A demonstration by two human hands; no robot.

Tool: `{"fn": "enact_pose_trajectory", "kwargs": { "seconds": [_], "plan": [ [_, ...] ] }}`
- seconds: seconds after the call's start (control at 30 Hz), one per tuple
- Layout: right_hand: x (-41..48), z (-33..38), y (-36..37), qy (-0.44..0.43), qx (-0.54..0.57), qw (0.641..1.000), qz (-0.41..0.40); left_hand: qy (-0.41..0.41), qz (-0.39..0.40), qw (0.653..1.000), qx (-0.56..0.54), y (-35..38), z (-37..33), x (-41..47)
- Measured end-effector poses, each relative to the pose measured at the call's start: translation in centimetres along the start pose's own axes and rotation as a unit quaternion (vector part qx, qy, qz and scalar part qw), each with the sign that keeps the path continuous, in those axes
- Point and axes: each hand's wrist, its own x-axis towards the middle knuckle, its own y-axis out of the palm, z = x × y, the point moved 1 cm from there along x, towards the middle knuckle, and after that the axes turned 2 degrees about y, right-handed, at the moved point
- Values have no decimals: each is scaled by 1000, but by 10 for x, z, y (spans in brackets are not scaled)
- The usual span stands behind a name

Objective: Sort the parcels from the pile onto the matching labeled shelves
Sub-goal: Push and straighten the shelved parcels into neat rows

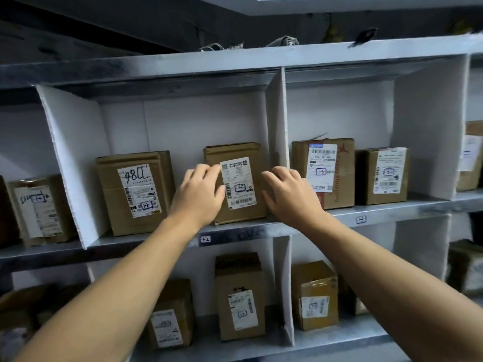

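While parcel (236, 184) shares compartment (183, 121) with second box (136, 192), left hand (198, 195), right hand (290, 197) touch it, loosely spread, gripping nothing.

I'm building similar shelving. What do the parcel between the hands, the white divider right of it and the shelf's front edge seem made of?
Parcel: matte brown corrugated cardboard, creased, with a white paper label. Divider: probably white corrugated plastic sheet; its edge looks fluted. Shelf edge: apparently metal, grey with a dull sheen, maybe galvanised steel.

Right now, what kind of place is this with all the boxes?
Probably a parcel sorting or pickup room: labelled parcels stand on shelves split by white dividers, with handwritten tags on the front edges.
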Motion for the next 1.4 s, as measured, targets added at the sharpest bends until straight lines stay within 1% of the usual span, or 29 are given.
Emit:
{"fn": "enact_pose_trajectory", "kwargs": {
  "seconds": [0.07,0.13,0.23,0.37,0.47,0.67,0.83,0.93,1.03,1.17,1.4],
  "plan": [
    [-15,-9,-12,-2,-28,1000,12,11,17,1000,18,0,-14,-9],
    [-29,-20,-24,2,-48,999,19,16,31,999,12,1,-31,-17],
    [-49,-40,-42,22,-69,997,28,22,41,999,-15,2,-59,-25],
    [-69,-71,-59,47,-65,996,34,31,51,996,-68,7,-99,-24],
    [-74,-97,-69,62,-55,996,21,49,36,993,-100,12,-128,-11],
    [-55,-157,-77,64,-31,997,-18,81,0,990,-118,41,-181,35],
    [-18,-202,-78,37,-12,999,-34,38,-29,988,-144,75,-205,79],
    [-1,-227,-73,19,-5,999,-46,19,-39,989,-140,96,-212,97],
    [12,-245,-62,7,-5,999,-40,2,-44,990,-132,115,-216,109],
    [26,-259,-48,-9,4,999,-34,-33,-44,992,-110,130,-217,121],
    [41,-265,-23,-27,12,999,-16,-86,-23,992,-94,145,-212,130]
  ]
}}
